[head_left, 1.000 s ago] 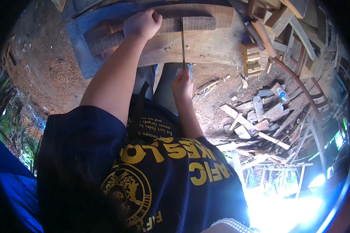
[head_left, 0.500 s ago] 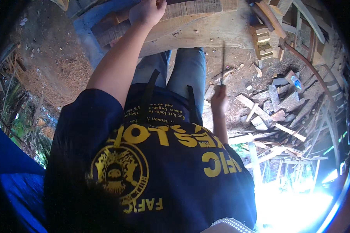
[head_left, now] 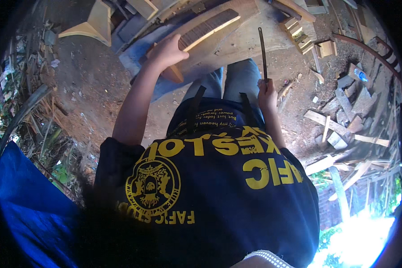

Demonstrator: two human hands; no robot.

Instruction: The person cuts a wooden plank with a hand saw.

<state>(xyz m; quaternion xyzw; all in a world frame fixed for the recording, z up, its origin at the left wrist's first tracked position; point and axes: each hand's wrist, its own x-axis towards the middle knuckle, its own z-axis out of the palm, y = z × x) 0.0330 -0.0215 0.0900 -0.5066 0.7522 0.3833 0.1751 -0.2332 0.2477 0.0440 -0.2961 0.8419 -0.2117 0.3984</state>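
Note:
My left hand (head_left: 167, 54) is closed over the left part of a curved wooden piece (head_left: 210, 29) that has a dark, ridged upper face and a pale edge. The piece rests on a broad wooden plank (head_left: 250, 38) in front of my knees. A pale wooden end (head_left: 172, 74) sticks out below the same hand. To the right of my legs, my right hand (head_left: 267, 93) is closed around the lower end of a long, thin, dark metal strip (head_left: 262, 51), perhaps a file or blade. It points away from me, apart from the curved piece.
A small stack of wooden blocks (head_left: 297, 35) stands at the plank's right end. Offcuts (head_left: 337, 120) and a bottle with blue on it (head_left: 361, 75) lie on the ground at right. An angled wooden part (head_left: 91, 29) lies at far left, a blue tarp (head_left: 27, 201) lower left.
The whole view has shifted, so the bench sits more slanted. My left hand still grips the curved piece, now seen more fully. The metal strip remains in my right hand, tilted slightly left.

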